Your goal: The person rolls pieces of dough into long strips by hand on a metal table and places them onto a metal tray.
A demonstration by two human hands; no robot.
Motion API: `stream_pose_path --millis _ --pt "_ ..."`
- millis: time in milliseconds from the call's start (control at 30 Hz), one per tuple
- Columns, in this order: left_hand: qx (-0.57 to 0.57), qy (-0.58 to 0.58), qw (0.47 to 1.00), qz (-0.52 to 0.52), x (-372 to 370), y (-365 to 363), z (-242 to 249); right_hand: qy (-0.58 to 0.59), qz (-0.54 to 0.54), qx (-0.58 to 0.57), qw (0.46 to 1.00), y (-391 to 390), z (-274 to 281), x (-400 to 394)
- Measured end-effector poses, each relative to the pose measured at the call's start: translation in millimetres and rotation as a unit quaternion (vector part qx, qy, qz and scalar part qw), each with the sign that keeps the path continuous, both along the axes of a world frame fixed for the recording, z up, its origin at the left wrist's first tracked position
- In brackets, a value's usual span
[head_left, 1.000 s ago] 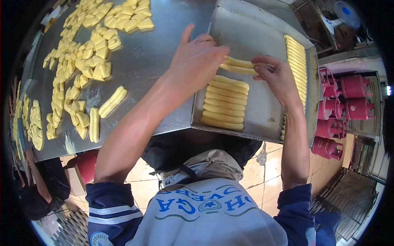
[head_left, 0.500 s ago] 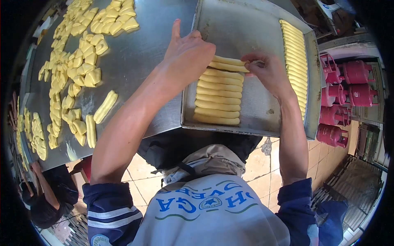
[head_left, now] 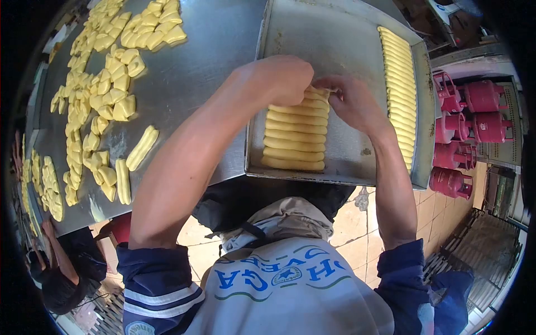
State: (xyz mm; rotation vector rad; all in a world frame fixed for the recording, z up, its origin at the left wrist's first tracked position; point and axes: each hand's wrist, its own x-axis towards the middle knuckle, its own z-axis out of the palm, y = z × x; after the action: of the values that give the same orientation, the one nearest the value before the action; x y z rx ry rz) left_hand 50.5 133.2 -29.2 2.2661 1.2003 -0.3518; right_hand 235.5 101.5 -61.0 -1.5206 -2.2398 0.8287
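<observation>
dough strips [head_left: 295, 134] are lying side by side in the left part of the tray [head_left: 352, 156], the row starting just beside the near wall, which is perhaps helping to line them up. to the left, on the metal table [head_left: 206, 44], two loose strips [head_left: 142, 148] are resting near each other, apart from most of the dough lumps [head_left: 114, 84], probably so that they are keeping their shape. at the far end of the row, the right hand [head_left: 354, 103] is pinching the right end of the farthest strip [head_left: 317, 95] between thumb and fingers, seemingly because an end grip is sparing the soft middle. the left hand [head_left: 289, 78] is arching over the left side of that strip; its back is hiding the fingers, so i cannot tell whether it is grasping or released. farther right, a second row [head_left: 399, 100] is running along the tray's right wall, its strips touching, likely saving room. at the far left, more lumps are clustering on the table, perhaps leaving working space beside the tray.
</observation>
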Motion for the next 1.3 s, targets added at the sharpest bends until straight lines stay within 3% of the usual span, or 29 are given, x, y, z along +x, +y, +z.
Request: stream_pose_path --millis 100,167,267,300,367,467,533,567,667,867,967,1067,1167,1300 --pt "-0.071 -0.029 0.997 0.0 -4.7 9.3 4.6 0.017 -0.013 -0.039 0.999 1.8 4.1 3.7" --pt "-0.044 -0.017 0.999 0.013 -3.0 6.4 6.8 0.057 -0.023 -0.043 0.997 1.1 -0.1 5.9" --pt "-0.023 0.001 0.999 0.023 -0.3 10.2 -0.7 0.015 -0.121 -0.112 0.986 5.2 1.4 7.7" --pt "-0.019 0.007 0.999 0.025 -0.8 9.5 2.1 0.087 -0.145 -0.157 0.973 4.8 2.9 8.5" --pt "0.031 -0.078 0.995 0.046 -9.5 0.6 5.4 0.229 -0.185 -0.243 0.924 2.3 7.0 9.1" --pt "0.119 -0.204 0.967 0.094 -27.7 -14.8 19.3 0.174 -0.198 -0.27 0.926 -1.8 26.5 4.9" --pt "0.174 -0.296 0.93 0.13 -41.9 -23.2 21.3 -0.008 -0.073 -0.082 0.994 -0.3 16.4 1.7" --pt "0.196 -0.345 0.906 0.148 -50.7 -27.8 20.3 -0.1 -0.008 0.015 0.995 0.2 12.7 -0.3" --pt "0.223 -0.427 0.853 0.198 -78.1 -45.5 16.4 -0.055 0.053 0.076 0.994 3.3 12.7 -35.4" --pt "0.235 -0.47 0.777 0.346 -160.1 -102.6 -3.1 -0.086 0.184 -0.057 0.977 33.1 3.2 -68.9" --pt "0.195 -0.497 0.715 0.452 -198.9 -142.2 -9.2 -0.091 0.122 -0.093 0.984 30.6 15.5 -79.0" --pt "0.2 -0.495 0.641 0.551 -226.2 -184.2 -15.5 -0.067 0.067 0.095 0.991 26.0 6.7 -75.6" --pt "0.232 -0.502 0.6 0.579 -248.6 -214.9 -33.4 -0.142 0.072 0.06 0.985 7.6 34.9 -86.4" --pt "0.234 -0.501 0.592 0.587 -256.7 -233.3 -44.5 -0.158 0.118 0.115 0.973 -7.6 14.3 -83.1"
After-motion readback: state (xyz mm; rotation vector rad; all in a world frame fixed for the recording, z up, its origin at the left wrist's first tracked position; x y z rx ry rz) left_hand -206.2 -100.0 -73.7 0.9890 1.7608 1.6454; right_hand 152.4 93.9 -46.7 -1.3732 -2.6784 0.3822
